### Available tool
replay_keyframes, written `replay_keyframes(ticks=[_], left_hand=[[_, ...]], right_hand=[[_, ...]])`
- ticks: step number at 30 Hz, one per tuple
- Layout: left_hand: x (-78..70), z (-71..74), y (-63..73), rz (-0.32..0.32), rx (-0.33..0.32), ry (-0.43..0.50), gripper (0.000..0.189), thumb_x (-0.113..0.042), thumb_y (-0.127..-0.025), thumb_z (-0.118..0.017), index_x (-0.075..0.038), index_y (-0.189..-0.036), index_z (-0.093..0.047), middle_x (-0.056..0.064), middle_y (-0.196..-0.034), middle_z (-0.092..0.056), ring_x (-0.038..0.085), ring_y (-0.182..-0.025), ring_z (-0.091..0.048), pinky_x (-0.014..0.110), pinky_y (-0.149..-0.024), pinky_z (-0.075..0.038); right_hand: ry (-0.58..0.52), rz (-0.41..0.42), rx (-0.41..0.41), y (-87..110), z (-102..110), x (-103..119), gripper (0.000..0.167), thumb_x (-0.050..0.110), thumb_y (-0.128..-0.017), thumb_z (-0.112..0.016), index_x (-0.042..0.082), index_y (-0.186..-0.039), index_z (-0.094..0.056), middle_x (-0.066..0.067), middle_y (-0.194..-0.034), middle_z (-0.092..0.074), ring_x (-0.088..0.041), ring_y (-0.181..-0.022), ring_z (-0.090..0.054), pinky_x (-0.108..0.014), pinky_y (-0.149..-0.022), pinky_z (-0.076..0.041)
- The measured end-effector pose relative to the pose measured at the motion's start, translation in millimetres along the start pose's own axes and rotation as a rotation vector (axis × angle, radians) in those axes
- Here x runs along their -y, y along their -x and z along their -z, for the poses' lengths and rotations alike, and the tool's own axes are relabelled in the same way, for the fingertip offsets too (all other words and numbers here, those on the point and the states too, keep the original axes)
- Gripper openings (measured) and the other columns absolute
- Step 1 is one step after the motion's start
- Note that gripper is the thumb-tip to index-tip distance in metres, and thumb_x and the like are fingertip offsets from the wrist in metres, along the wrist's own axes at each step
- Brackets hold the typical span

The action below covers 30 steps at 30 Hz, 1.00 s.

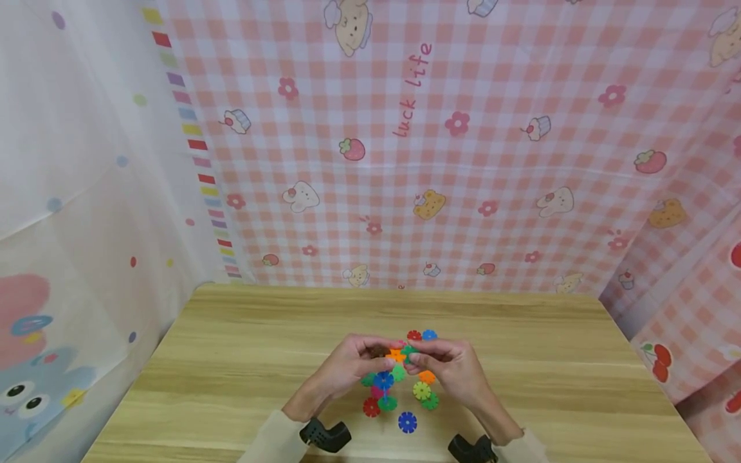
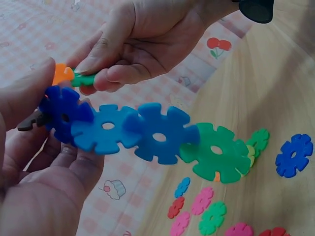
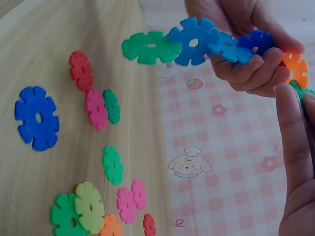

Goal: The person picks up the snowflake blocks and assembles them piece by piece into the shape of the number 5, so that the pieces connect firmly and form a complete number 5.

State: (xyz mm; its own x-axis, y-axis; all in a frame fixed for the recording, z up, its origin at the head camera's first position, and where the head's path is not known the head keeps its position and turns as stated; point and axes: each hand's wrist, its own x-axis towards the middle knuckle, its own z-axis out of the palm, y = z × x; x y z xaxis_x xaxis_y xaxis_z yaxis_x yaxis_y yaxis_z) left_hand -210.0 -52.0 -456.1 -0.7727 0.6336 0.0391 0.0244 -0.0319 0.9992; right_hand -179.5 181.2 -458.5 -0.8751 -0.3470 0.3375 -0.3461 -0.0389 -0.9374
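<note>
My left hand [image 1: 341, 370] grips a chain of flower-shaped plastic discs joined edge to edge. In the left wrist view the chain runs from a dark blue disc [image 2: 65, 109] at the fingers through a light blue disc [image 2: 93, 135] and a blue disc [image 2: 158, 147] to a green end disc [image 2: 221, 160]. A dark brown disc [image 2: 30, 121] pokes out between the left fingers, and an orange disc [image 2: 61, 73] stands at the thumb tip. My right hand [image 1: 457, 370] pinches another green disc [image 2: 84, 79] between thumb and fingers, its edge meeting the orange disc.
Loose discs lie scattered on the wooden table [image 1: 231, 373] under the hands, among them a dark blue one [image 1: 408, 422], a red one [image 1: 371, 406] and a yellow-green one [image 1: 421, 390]. A pink checked cloth [image 1: 393, 244] hangs behind the table's far edge.
</note>
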Motion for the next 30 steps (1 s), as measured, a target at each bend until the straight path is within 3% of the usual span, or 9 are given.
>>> replay_keyframes(ticks=[13,20,26,30], left_hand=[[-0.9,4.6,-4.9,0.108,-0.042,-0.032,0.031,-0.014,-0.098,-0.063,-0.004,-0.127,-0.064,0.011,-0.118,-0.068,0.023,-0.103,-0.067,0.033,-0.091,-0.055],[0.2,6.4,-7.7,0.139,-0.045,-0.023,0.032,-0.020,-0.099,-0.061,-0.004,-0.126,-0.063,0.011,-0.107,-0.069,0.021,-0.098,-0.065,0.035,-0.090,-0.054],[4.1,7.5,-11.9,0.168,-0.078,-0.057,0.036,-0.029,-0.099,-0.061,-0.007,-0.128,-0.063,0.012,-0.113,-0.067,0.020,-0.100,-0.064,0.034,-0.091,-0.053],[8.3,8.4,-14.8,0.187,-0.104,-0.084,0.038,-0.034,-0.098,-0.062,-0.010,-0.127,-0.063,0.018,-0.115,-0.065,0.020,-0.098,-0.064,0.036,-0.087,-0.054]], right_hand=[[0.053,-0.084,-0.030,-7.3,2.1,-8.8,0.027,0.003,-0.095,-0.063,-0.010,-0.118,-0.065,-0.022,-0.100,-0.073,-0.027,-0.081,-0.074,-0.040,-0.075,-0.059],[0.082,-0.128,-0.063,-13.1,1.3,-14.3,0.025,0.000,-0.094,-0.064,-0.008,-0.118,-0.065,-0.024,-0.098,-0.072,-0.023,-0.077,-0.074,-0.042,-0.073,-0.059],[0.103,-0.192,-0.091,-18.0,0.4,-17.9,0.025,0.002,-0.095,-0.063,-0.004,-0.119,-0.065,-0.022,-0.097,-0.072,-0.021,-0.078,-0.074,-0.044,-0.076,-0.059],[0.078,-0.229,-0.108,-20.1,-0.6,-20.6,0.026,0.002,-0.096,-0.062,-0.005,-0.121,-0.064,-0.022,-0.098,-0.072,-0.022,-0.079,-0.074,-0.044,-0.078,-0.059]])
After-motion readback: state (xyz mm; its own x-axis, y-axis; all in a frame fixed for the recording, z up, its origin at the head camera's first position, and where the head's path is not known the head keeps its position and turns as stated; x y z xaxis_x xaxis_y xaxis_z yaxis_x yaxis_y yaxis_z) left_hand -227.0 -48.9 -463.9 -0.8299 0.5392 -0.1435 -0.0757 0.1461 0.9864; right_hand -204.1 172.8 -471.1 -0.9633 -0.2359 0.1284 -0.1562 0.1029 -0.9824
